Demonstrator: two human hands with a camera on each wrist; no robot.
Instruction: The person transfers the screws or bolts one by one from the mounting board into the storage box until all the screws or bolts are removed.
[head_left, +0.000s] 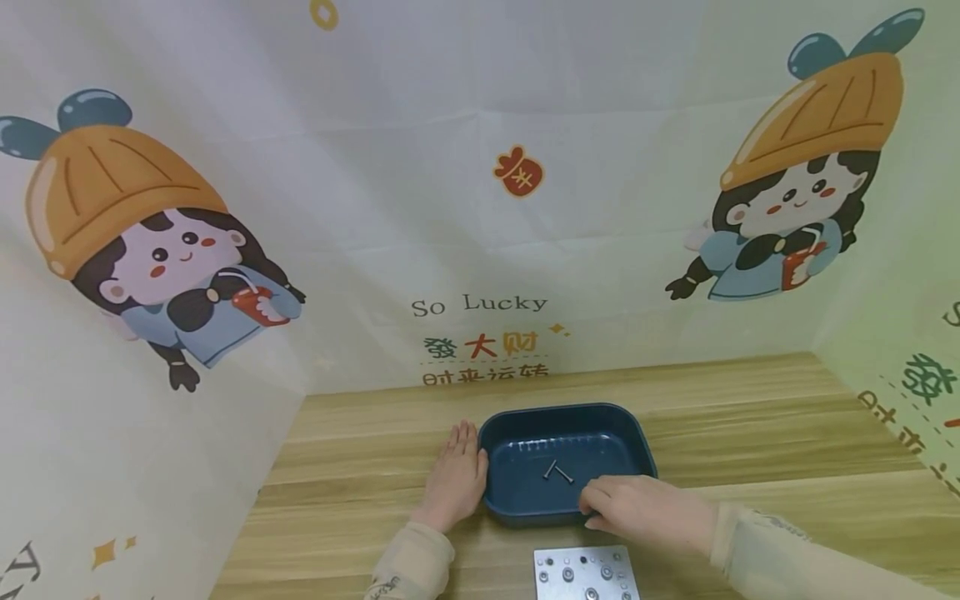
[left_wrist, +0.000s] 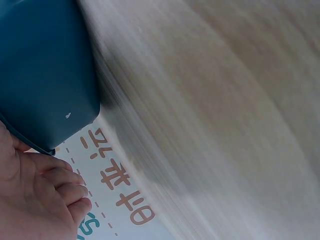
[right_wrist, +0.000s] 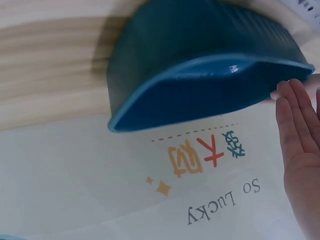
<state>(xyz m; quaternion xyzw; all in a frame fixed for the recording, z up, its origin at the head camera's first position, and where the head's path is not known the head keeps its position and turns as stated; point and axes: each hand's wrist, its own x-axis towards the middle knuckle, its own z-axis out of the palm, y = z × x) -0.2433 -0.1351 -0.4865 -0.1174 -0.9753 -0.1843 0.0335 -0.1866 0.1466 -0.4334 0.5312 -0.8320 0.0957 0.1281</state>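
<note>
A dark blue rectangular tray (head_left: 510,508) sits on the wooden tabletop, with two small screws (head_left: 558,472) lying on its bottom. My left hand (head_left: 453,479) rests along the tray's left wall, fingers straight; the left wrist view shows its fingers beside the rim. At the front right corner of the tray is my right hand (head_left: 645,508), its fingertips over the rim. In the right wrist view those fingers (right_wrist: 295,115) look fairly straight, with nothing seen between them. Whether the right thumb presses the outer wall is hidden.
A silver metal plate (head_left: 581,571) with several holes and screw heads lies just in front of the tray, cut off by the frame's lower edge. Printed fabric walls (head_left: 480,250) enclose the wooden tabletop (head_left: 360,450) at the back and sides.
</note>
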